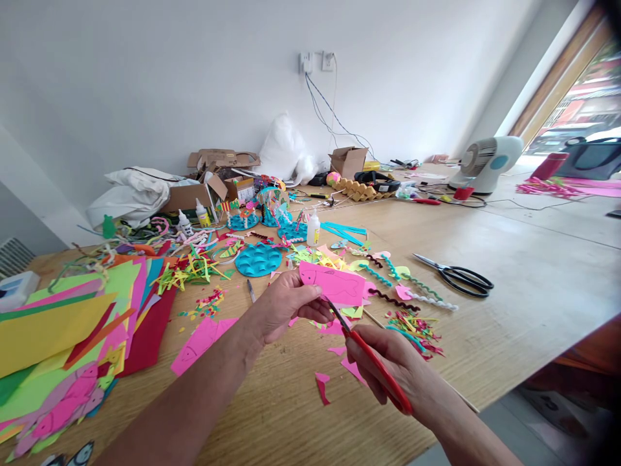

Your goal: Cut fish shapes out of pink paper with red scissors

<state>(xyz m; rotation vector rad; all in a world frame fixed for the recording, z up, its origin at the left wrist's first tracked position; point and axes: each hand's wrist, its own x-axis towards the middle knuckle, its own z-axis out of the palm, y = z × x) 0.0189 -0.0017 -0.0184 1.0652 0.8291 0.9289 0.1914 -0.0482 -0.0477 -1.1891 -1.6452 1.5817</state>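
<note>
Between the thumb and fingers of my left hand (294,301) is a piece of pink paper (334,283) with a fish outline drawn on it. My right hand (388,356) grips red-handled scissors (369,356), whose blades touch the lower edge of that paper. Pink offcuts (354,370) lie on the table below the hands. To the left of my left hand rests another pink sheet (204,343) with a fish drawing, partly covered by my forearm. Cut-out pink fish (68,401) are piled at the lower left.
Black-handled scissors (458,273) lie on the wooden table to the right. Coloured paper sheets (53,330) are stacked at left. A white glue bottle (314,230) stands behind my hands, near a blue scalloped disc (258,259). A fan (485,165) stands at the far right.
</note>
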